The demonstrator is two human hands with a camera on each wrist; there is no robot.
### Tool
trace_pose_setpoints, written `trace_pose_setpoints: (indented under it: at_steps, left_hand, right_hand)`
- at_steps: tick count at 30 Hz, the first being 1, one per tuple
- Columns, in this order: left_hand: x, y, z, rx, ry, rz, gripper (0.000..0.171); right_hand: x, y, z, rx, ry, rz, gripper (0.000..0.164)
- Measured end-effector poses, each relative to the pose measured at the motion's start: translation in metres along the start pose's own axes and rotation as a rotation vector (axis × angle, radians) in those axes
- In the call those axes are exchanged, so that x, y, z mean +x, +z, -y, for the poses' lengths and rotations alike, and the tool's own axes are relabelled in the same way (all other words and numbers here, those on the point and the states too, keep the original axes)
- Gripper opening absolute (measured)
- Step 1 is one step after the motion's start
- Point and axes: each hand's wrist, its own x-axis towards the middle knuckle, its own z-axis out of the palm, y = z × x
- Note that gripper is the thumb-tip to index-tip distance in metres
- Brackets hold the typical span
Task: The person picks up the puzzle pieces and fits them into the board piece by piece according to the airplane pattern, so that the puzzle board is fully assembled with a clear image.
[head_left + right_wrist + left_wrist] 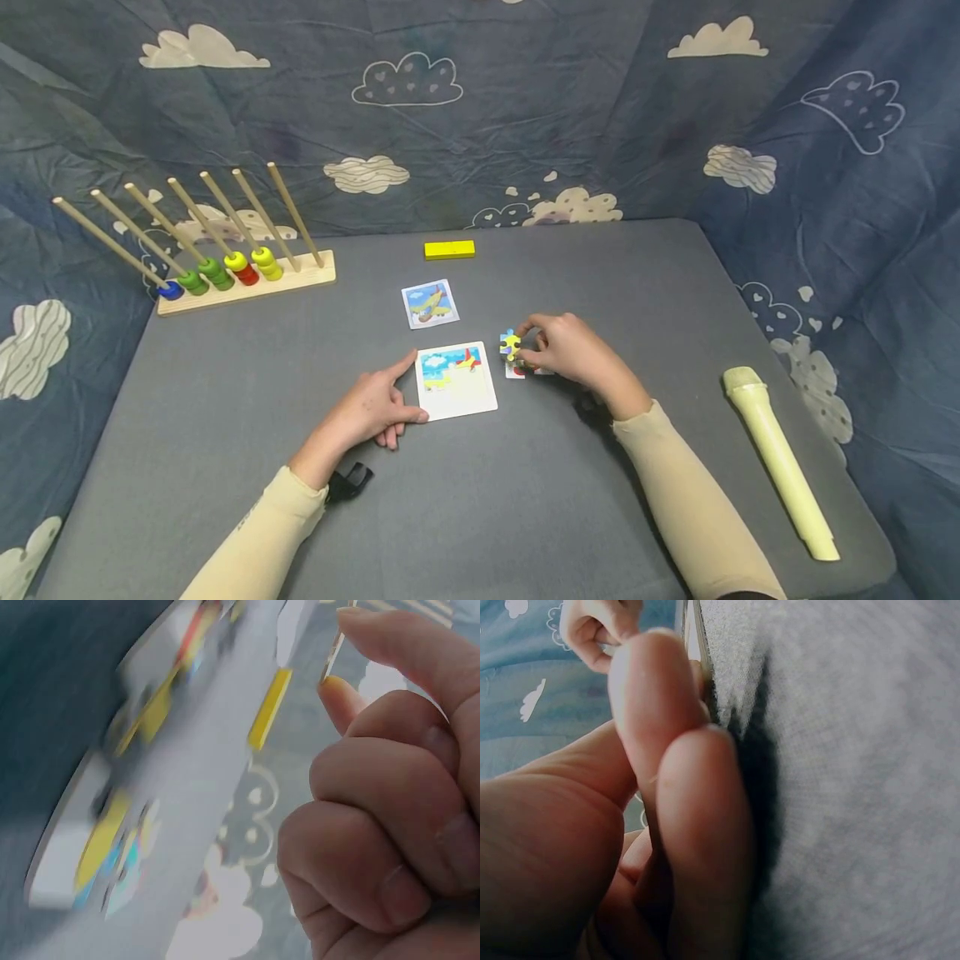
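At left stands a bead rack (258, 289). Next, the left hand (369, 407) touches the left edge of a puzzle board (467, 402) with straight forefinger and thumb, other fingers bent. Behind the partly filled board lie a picture card (430, 304) and a yellow block (450, 250). Right of the board, the right hand (572, 348) pinches a puzzle piece (509, 343) over loose pieces (514, 372). At far right lies a microphone (782, 465).

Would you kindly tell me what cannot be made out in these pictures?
- Head: the number of loose puzzle pieces, partly covered by the right hand.
- Right wrist: the print of the held puzzle piece, seen edge-on at the top edge.
- Left wrist: the puzzle board, mostly hidden behind the left hand.
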Motion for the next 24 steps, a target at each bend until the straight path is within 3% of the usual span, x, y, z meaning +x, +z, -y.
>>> trace_pose_setpoints:
  at_steps: [10, 13, 19, 20, 24]
  left_hand:
    - [0.0, -0.001, -0.002, 0.003, -0.007, 0.0, 0.107]
    - [0.0, -0.001, -0.001, -0.003, -0.001, 0.004, 0.106]
    - [0.0, -0.001, 0.0, -0.013, 0.005, 0.01, 0.106]
    - [0.0, -0.001, 0.0, -0.013, 0.006, 0.01, 0.107]
    - [0.0, -0.001, 0.0, -0.01, 0.009, 0.007, 0.106]
  right_hand:
    - [0.017, 0.025, 0.039, -0.019, -0.15, 0.071, 0.026]
    - [0.024, 0.042, 0.037, -0.029, -0.201, 0.067, 0.026]
    - [0.026, 0.053, 0.047, -0.11, -0.22, 0.077, 0.027]
    - [0.022, 0.047, 0.057, -0.126, -0.201, 0.088, 0.026]
    - [0.022, 0.049, 0.06, -0.162, -0.203, 0.08, 0.026]
